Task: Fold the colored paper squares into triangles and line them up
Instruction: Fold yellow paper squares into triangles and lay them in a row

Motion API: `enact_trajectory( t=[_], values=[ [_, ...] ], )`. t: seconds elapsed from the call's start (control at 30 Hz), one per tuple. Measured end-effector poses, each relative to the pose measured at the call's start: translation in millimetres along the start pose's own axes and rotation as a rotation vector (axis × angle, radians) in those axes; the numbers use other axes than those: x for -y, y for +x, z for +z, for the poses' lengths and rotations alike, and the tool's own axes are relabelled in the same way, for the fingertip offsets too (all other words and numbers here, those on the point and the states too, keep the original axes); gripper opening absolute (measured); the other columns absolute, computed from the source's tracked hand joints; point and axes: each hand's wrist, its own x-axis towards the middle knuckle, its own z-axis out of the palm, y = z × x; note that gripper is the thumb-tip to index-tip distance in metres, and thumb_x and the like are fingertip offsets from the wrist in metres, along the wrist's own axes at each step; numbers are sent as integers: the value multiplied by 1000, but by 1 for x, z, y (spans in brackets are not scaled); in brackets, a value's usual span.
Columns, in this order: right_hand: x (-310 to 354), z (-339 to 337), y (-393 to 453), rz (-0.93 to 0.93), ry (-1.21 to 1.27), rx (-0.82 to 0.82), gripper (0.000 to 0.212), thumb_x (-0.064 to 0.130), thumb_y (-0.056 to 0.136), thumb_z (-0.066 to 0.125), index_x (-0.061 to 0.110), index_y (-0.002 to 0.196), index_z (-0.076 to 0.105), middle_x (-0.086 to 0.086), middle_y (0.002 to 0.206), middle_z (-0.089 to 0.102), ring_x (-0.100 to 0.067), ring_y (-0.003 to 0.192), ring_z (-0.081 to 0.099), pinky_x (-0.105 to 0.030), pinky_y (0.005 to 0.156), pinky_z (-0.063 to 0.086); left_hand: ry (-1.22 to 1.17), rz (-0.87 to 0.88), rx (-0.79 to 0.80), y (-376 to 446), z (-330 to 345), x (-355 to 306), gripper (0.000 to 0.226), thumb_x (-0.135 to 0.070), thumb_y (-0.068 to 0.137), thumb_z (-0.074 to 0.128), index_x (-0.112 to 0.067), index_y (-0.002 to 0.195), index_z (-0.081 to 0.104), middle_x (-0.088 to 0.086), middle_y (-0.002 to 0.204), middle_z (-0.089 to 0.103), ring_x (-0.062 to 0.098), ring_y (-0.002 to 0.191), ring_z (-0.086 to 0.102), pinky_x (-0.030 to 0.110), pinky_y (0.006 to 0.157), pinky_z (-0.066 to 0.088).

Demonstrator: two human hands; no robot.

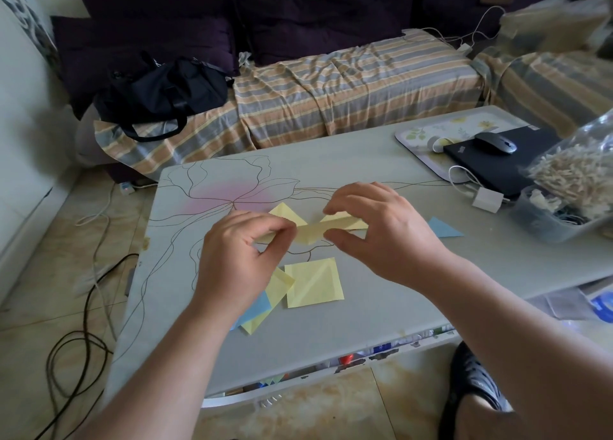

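Observation:
Above the grey table (381, 293) both hands hold one yellow paper (310, 232) that is partly folded. My left hand (242, 257) pinches its left end and my right hand (381, 230) pinches its right end. Behind it a folded yellow triangle (286, 213) lies on the table. A flat yellow square (313, 282) with a diagonal crease lies near the front. Left of it, more yellow paper (280, 285) and a blue sheet (257, 307) overlap, partly hidden by my left wrist. A blue triangle (442, 228) lies to the right.
At the table's right stand a black laptop (494, 164) with a mouse (496, 143), a patterned tray (431, 138), a white charger (487, 200) and a container with a bag of sticks (570, 181). A striped sofa (331, 85) with a black bag (166, 88) is behind. Cables (83, 307) lie on the floor at left.

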Motion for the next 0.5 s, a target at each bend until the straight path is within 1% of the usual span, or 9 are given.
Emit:
enact_trajectory(
  t=[0.13,0.2,0.3,0.33,0.4,0.5],
  values=[
    [9,7,-1,-58,16,-45,12,29,91,76,20,98,76,8,105,71,-19,95,61,-31,88,47,-43,25,53,-4,9,-12,6,-29,89,77,-26,91,83,-20,88,74,1,87,68,31,79,55],
    [9,8,-1,-70,35,-65,8,26,91,74,19,91,78,8,98,71,-19,89,62,-33,83,49,-61,23,50,-4,11,-14,6,-28,88,78,-26,91,83,-22,88,74,1,88,68,28,80,55],
    [10,8,-1,-83,46,-82,6,24,90,75,20,88,79,8,93,71,-21,84,62,-34,78,51,-66,28,49,-4,11,-15,6,-28,87,79,-25,91,82,-30,88,69,0,89,68,25,81,54],
    [9,8,-2,-89,44,-80,6,24,90,74,20,88,79,8,92,71,-22,83,62,-34,77,51,-61,36,52,-4,11,-16,6,-28,87,78,-25,92,82,-30,89,68,0,89,68,25,82,54],
    [9,8,-2,-106,46,-76,6,23,89,74,20,88,79,8,92,71,-23,82,62,-35,75,52,-51,59,57,-5,11,-16,8,-29,88,76,-24,91,81,-24,90,72,2,88,68,28,81,55],
    [10,10,-3,-122,47,-75,4,19,88,75,20,87,79,8,91,71,-23,81,61,-36,74,52,-3,98,62,-4,13,-13,6,-25,87,73,-23,86,79,-16,86,75,8,83,68,38,78,55]
  ],
)
